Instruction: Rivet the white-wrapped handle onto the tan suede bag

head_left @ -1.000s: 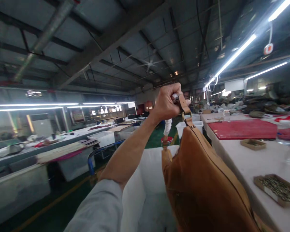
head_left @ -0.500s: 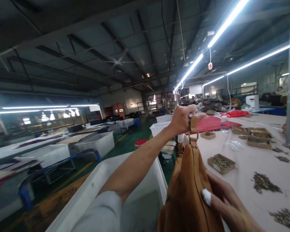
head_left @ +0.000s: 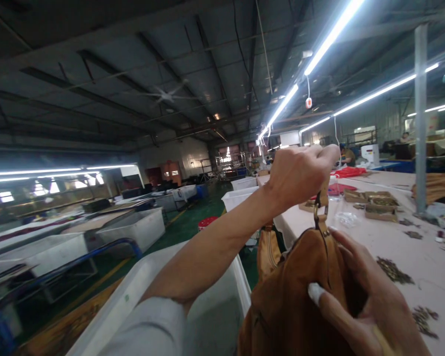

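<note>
A brown suede-like handbag (head_left: 292,301) hangs in front of me, with a lighter tan strap and metal ring at its top. My left hand (head_left: 300,170) is closed around the strap and holds it up; the fingertips are hidden behind the knuckles. Lower down, my right hand (head_left: 371,296) grips the bag's side, its thumb on the near face and its fingers along the far edge. White wrapping covers the thumb tip. The bag's bottom lies outside the view.
A white bin (head_left: 215,306) stands below my left arm. To the right, a pale-covered table (head_left: 359,247) bears small cardboard boxes (head_left: 381,212), piles of metal fittings (head_left: 395,271) and red cloth (head_left: 350,171). A metal post (head_left: 421,123) rises beyond. Other people sit far back.
My left hand has moved right and nearer with the strap. The bag has turned, showing more of its broad side and a zippered part. My view has swung slightly right.
</note>
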Available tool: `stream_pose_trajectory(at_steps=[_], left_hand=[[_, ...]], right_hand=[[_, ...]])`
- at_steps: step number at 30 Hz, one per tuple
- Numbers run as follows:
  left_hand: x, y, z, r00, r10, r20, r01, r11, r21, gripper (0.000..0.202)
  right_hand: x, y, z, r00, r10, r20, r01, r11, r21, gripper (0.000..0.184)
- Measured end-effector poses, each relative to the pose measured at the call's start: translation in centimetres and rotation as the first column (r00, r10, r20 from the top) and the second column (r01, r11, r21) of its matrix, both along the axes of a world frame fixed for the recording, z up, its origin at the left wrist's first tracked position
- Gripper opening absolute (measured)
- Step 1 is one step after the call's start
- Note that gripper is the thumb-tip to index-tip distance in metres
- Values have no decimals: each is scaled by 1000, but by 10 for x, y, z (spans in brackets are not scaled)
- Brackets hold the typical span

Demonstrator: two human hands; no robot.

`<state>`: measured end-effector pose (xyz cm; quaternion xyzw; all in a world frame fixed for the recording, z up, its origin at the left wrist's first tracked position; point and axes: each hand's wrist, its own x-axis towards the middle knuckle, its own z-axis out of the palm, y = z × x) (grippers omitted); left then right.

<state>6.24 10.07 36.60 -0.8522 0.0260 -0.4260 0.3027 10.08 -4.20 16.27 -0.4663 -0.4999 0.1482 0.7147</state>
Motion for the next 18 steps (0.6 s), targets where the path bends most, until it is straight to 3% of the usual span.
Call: stream_pose_trajectory(at_steps=[3,5,7,8,10,12,14,18], left_hand=[[5,19,11,993,-109,43,112,991,-71,23],[6,39,15,980,-167,106,187,957,-223,28],[5,62,13,963,-201,178,259,869,-421,34],[4,72,10,955,-213,205,291,800,-525,36],[2,90,0,946,-218,238,323,647,-691,38],[0,99,-8,952,-183,243,305,581,-755,41],[-2,100,-11,962,-135,239,269,630,-728,44],[-7,80,-10,989,-77,125,136,796,-590,39]], right_hand=[[37,3,-24,998,-69,-12,69,996,53,81],[74,3,-48,999,-31,23,27,991,132,81],[104,1,-68,998,2,58,-12,984,177,80],[111,0,-75,998,-16,68,3,983,183,81],[107,0,-79,988,-146,41,138,978,155,81],[85,3,-77,962,-272,-4,271,957,105,78],[62,9,-79,955,-296,-27,297,952,68,72],[56,20,-98,988,-82,130,83,997,4,60]])
